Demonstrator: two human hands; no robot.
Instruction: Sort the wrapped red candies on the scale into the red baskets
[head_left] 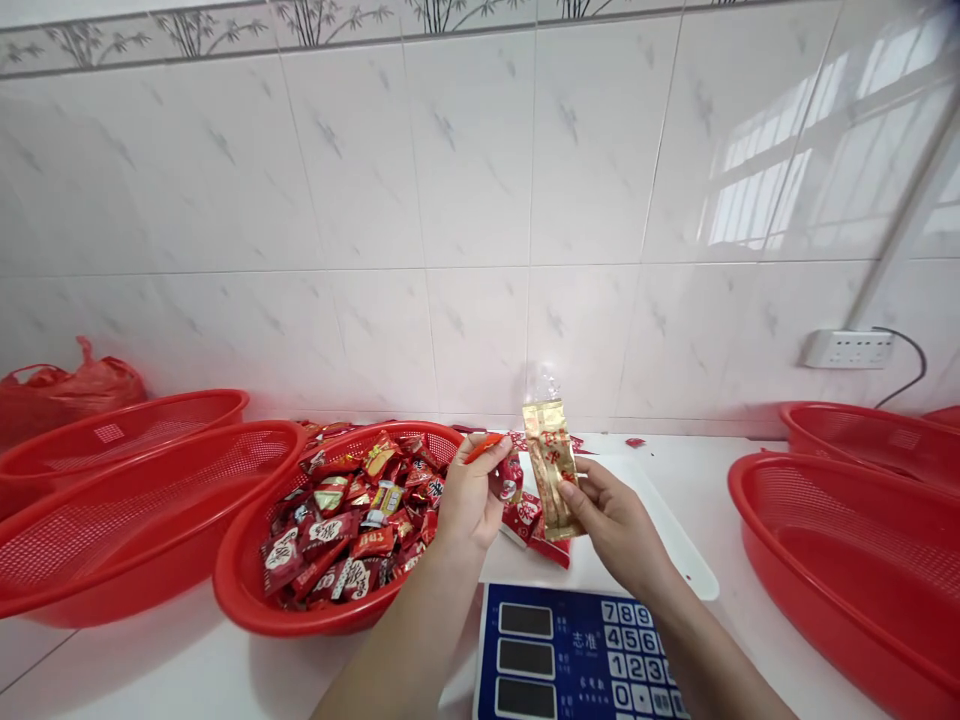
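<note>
My right hand (611,510) grips a long gold packet with red print (551,465), held upright above the scale's white pan (652,500). Just left of it, my left hand (472,490) is closed around small red wrapped candies (510,478); an orange-red piece shows by the thumb. Under the hands, a few red wrapped candies (525,515) lie on the pan. To the left stands a red basket (277,625) full of wrapped candies (352,540) in red, maroon and gold. The blue scale panel (577,660), with dark displays and number keys, faces me.
Several more red plastic baskets (150,530) stand at the left, with others (847,560) at the right. A red plastic bag (75,390) sits at the far left. A small red candy (635,442) lies near the tiled wall, which carries a power socket (847,350).
</note>
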